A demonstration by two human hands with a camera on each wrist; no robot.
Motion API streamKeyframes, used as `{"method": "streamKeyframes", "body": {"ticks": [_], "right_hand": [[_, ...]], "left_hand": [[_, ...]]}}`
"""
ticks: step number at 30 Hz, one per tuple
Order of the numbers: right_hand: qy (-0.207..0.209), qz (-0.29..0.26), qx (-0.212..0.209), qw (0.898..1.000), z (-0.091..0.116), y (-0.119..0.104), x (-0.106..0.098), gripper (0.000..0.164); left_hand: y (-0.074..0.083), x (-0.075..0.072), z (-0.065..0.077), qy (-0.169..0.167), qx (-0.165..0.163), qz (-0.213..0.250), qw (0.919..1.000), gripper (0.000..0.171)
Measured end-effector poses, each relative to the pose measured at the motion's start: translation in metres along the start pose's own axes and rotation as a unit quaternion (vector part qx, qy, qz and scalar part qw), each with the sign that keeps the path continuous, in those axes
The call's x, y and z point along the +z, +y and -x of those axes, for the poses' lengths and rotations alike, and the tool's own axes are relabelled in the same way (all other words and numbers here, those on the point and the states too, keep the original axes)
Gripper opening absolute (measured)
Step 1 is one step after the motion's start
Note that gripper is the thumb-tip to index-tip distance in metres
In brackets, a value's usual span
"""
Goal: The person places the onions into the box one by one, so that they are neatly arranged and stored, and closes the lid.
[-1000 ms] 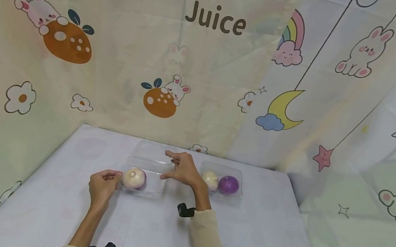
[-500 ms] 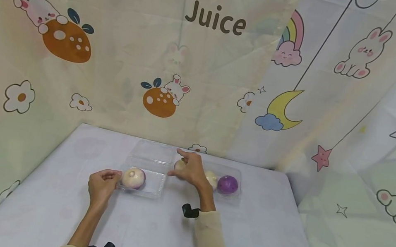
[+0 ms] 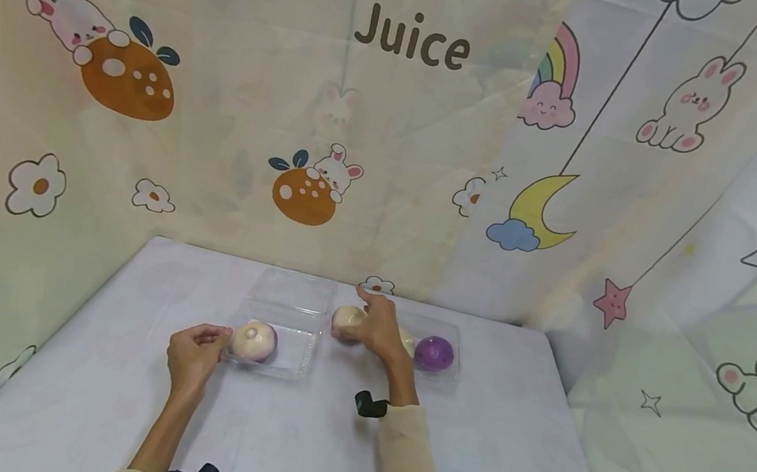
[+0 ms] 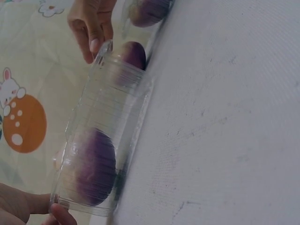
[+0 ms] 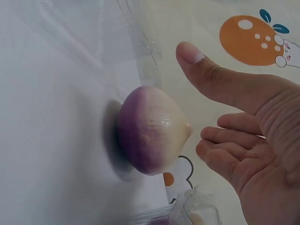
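My left hand (image 3: 196, 355) pinches the left edge of a clear plastic box (image 3: 294, 352), whose lid (image 3: 292, 291) lies folded back. A purple-and-white turnip (image 3: 254, 341) sits in the box's left part; the right part holds nothing. To the right of the box, a loose turnip (image 5: 152, 130) rests on the table with its pale tip up. My right hand (image 5: 248, 136) hovers over it, thumb and fingers spread around the tip without touching it in the right wrist view.
Behind my right hand stands a second clear box (image 3: 449, 381), holding a purple round one (image 3: 434, 353) and a pale one (image 3: 407, 341) mostly hidden by the hand. The white table (image 3: 293, 448) ends at a printed curtain (image 3: 247, 91) at the back.
My right hand has moved right, from beside the open box to over the loose turnip, which now shows more. My left hand has stayed at the box's edge.
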State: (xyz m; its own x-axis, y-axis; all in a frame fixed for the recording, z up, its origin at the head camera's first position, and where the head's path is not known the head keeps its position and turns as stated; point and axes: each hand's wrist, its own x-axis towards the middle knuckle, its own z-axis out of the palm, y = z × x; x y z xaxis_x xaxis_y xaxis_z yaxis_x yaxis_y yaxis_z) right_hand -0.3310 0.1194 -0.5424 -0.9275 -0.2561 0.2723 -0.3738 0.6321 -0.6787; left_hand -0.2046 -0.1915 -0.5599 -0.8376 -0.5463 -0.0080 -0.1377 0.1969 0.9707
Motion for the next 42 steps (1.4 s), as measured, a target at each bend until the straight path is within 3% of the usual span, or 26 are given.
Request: {"method": "streamKeyframes", "body": {"ticks": [4,9,13,21,26,33,40,42], "right_hand": [[-0.009,0.001,0.024,1.0,-0.005,0.016,0.007,0.112],[-0.018,0.027,0.024,0.999,-0.012,0.031,0.017,0.112],[-0.03,0.05,0.034,0.998,-0.012,0.023,0.014,0.112],[-0.071,0.042,0.054,0.995,-0.011,0.002,0.004,0.113],[-0.088,0.039,0.072,0.993,-0.017,0.006,0.006,0.11],[-0.119,0.063,0.083,0.987,-0.013,-0.02,-0.006,0.1],[-0.119,0.082,0.063,0.988,-0.024,0.014,0.012,0.062],[-0.124,0.087,0.063,0.986,-0.025,0.017,0.014,0.062]], "left_hand": [[0.0,0.0,0.0,0.001,0.002,-0.003,1.0,0.017],[-0.003,0.0,-0.001,0.003,-0.001,-0.005,1.0,0.017],[-0.003,0.001,-0.001,0.004,-0.002,-0.009,1.0,0.017],[-0.002,0.001,0.0,0.005,0.003,-0.007,1.0,0.016],[-0.002,0.0,0.0,0.0,0.006,-0.004,1.0,0.016],[-0.001,0.0,-0.001,0.0,0.007,-0.005,1.0,0.017],[0.001,0.0,0.001,-0.001,0.01,-0.01,0.9999,0.018],[0.001,0.0,0.001,-0.002,0.009,-0.012,0.9999,0.018]]}}
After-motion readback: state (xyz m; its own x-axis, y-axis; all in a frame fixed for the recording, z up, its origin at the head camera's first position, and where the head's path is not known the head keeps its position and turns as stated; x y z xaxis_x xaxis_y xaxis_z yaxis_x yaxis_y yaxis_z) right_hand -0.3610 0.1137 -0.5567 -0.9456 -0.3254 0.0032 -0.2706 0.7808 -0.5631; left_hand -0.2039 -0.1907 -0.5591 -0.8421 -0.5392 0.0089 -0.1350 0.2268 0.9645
